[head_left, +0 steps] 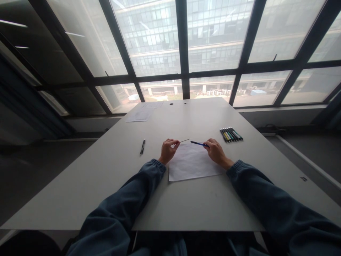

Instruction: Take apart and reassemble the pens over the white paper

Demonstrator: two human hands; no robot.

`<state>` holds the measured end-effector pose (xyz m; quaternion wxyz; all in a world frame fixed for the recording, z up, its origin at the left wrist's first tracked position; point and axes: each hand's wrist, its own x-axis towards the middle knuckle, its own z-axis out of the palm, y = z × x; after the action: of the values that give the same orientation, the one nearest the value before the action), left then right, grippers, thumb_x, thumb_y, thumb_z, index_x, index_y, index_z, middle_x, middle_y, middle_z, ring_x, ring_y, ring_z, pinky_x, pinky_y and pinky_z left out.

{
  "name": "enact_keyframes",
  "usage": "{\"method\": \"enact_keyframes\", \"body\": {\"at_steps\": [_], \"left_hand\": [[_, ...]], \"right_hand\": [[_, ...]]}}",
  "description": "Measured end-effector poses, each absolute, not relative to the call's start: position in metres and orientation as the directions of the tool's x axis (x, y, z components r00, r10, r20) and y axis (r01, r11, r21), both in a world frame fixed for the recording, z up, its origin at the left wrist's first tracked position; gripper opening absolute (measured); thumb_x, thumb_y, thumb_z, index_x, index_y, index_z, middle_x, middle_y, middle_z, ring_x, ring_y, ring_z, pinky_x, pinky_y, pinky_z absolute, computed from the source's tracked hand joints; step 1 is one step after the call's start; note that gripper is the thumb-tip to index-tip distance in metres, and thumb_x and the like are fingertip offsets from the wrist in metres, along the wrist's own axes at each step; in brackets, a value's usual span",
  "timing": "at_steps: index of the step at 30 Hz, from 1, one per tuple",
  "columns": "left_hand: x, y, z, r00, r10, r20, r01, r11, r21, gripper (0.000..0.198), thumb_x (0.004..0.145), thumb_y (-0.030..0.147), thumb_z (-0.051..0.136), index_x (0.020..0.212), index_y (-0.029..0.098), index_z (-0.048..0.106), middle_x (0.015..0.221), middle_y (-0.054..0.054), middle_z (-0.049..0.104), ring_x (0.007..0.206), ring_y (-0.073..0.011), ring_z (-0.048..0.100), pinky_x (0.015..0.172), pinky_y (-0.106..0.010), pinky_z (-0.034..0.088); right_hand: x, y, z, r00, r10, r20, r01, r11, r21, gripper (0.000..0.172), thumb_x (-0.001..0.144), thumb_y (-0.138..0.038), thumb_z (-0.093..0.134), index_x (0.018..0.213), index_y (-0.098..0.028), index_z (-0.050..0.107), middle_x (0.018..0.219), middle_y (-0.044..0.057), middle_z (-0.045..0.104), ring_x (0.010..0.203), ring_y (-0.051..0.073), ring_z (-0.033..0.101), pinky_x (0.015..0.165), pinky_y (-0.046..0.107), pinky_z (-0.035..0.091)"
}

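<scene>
Between the thumb and fingers of my left hand (168, 149) is a thin dark pen refill (184, 140), its free end pointing right. My right hand (214, 150) pinches a blue pen (197, 143) whose end points left, towards the refill. A small gap separates the two tips. Both hands hover around the upper part of a white paper sheet (194, 167) lying on the table. Left of my left hand lies a black pen (142, 147). Several pens (231, 134) with black, yellow and green parts lie side by side beyond my right hand.
The white table (106, 185) reaches forward to a wall of windows (160, 35). More papers (140, 114) lie at its far left. Two small dark items, one a round spot (171, 104), show near the far edge. A dark mark (303, 179) is near the right edge.
</scene>
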<state>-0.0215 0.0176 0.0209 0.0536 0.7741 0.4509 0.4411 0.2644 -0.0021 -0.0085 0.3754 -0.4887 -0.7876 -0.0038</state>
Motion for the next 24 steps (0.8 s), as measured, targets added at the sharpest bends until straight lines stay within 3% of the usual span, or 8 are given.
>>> {"method": "enact_keyframes", "body": {"at_steps": [5,15,24], "left_hand": [[-0.0214,0.0161,0.0223,0.198,0.748,0.633,0.655,-0.582,0.483,0.02,0.091,0.033,0.06,0.081,0.023,0.074,0.083,-0.004,0.072,0.082,-0.0189,0.062,0.083,-0.034,0.048],[-0.0218,0.0174,0.019,0.201,0.748,0.633,0.675,-0.574,0.463,0.019,0.091,0.032,0.061,0.083,0.022,0.075,0.084,-0.003,0.073,0.083,-0.0188,0.062,0.083,-0.033,0.047],[-0.0226,0.0186,0.0159,0.271,0.712,0.648,0.711,-0.602,0.364,0.015,0.091,0.03,0.063,0.085,0.023,0.075,0.085,-0.003,0.073,0.084,-0.0184,0.062,0.083,-0.033,0.045]], "right_hand": [[0.2665,-0.0048,-0.0035,-0.165,0.733,0.66,0.756,0.524,-0.393,0.014,0.091,-0.016,0.056,0.097,-0.022,0.067,0.093,0.009,0.063,0.091,0.026,0.056,0.083,0.04,0.048],[0.2676,-0.0056,-0.0031,-0.145,0.752,0.643,0.765,0.497,-0.41,0.014,0.09,-0.016,0.058,0.099,-0.021,0.067,0.095,0.009,0.063,0.093,0.026,0.056,0.084,0.039,0.047],[0.269,-0.0084,0.0021,-0.203,0.745,0.635,0.807,0.495,-0.322,0.015,0.092,-0.015,0.055,0.099,-0.021,0.067,0.096,0.008,0.062,0.093,0.025,0.054,0.084,0.037,0.045]]}}
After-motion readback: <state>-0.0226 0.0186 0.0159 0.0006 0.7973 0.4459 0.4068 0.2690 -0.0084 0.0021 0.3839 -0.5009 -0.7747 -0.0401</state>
